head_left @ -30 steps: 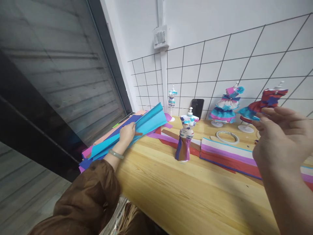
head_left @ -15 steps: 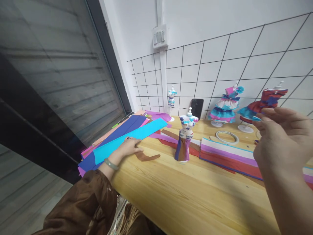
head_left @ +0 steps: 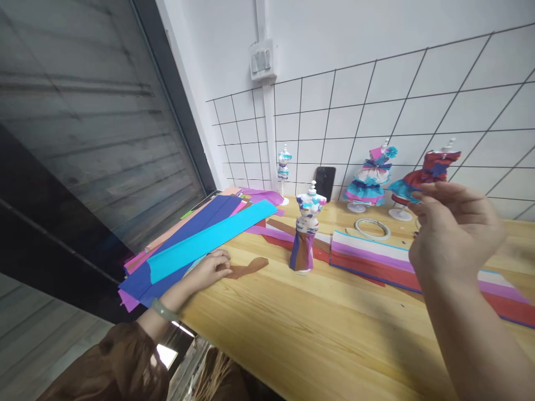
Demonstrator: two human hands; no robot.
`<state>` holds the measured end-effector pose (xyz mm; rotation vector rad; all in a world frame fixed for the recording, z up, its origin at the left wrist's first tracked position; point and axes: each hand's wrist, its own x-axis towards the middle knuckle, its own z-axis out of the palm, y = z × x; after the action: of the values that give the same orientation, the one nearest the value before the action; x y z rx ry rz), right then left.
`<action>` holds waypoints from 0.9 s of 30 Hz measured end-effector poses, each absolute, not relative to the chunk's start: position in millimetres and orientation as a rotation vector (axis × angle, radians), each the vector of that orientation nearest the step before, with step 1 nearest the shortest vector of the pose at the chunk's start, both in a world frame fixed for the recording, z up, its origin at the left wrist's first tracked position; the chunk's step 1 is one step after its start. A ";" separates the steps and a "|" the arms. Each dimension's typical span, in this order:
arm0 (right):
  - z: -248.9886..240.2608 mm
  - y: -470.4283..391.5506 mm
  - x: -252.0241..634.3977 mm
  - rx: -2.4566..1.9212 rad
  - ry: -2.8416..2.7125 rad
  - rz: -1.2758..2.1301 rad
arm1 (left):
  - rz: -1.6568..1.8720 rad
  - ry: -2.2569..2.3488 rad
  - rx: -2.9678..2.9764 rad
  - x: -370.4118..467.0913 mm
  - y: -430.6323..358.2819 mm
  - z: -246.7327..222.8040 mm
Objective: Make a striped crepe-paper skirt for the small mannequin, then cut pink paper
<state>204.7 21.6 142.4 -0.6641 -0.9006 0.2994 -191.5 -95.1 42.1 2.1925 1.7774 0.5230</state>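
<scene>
My left hand (head_left: pixel 212 269) rests low at the table's left edge, thumb and fingers pinched on the end of a brown paper strip (head_left: pixel 251 267). Raised at the right, my right hand (head_left: pixel 453 231) has its thumb and index finger pressed together; whatever they hold, if anything, is too small to name. Between the hands a small mannequin (head_left: pixel 308 209) stands upright in a blue, brown and purple skirt. Just beyond my left hand, a bright blue paper strip (head_left: pixel 213 239) lies over dark blue paper (head_left: pixel 194 231).
A striped paper band (head_left: pixel 371 262) crosses the table (head_left: pixel 317 328) under my right forearm. Behind are a tape roll (head_left: pixel 387 233), a phone (head_left: pixel 325 184), a small mannequin (head_left: pixel 283 170) and two dressed mannequins (head_left: pixel 370 178) (head_left: pixel 432 170). A wire grid (head_left: pixel 334 106) covers the wall.
The view has shifted a little to the right. My left hand has drawn down off the bright blue strip to the brown strip. The right hand keeps its raised pinch.
</scene>
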 end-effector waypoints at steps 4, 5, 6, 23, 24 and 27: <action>143.4 17.8 202.8 -0.661 -0.914 0.301 | 0.580 1.807 2.162 -182.5 -95.9 44.1; 144.2 16.7 202.6 -0.667 -0.913 0.293 | 0.590 1.815 2.158 -179.3 -96.0 45.1; 145.2 15.6 202.6 -0.671 -0.910 0.287 | 0.595 1.817 2.157 -175.9 -95.9 46.2; 154.7 10.3 202.6 -0.506 -0.853 0.297 | 0.731 2.139 1.943 -166.1 -65.0 24.9; 157.4 8.3 202.4 -0.482 -0.845 0.294 | 0.744 2.179 1.938 -169.2 -62.9 24.0; 165.3 -0.5 200.8 -0.406 -0.842 0.299 | 0.775 2.345 1.927 -187.0 -55.3 25.6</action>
<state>200.8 -0.5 165.3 -0.4056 -0.8419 0.2993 -187.0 -55.3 25.6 1.9272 2.3447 0.7753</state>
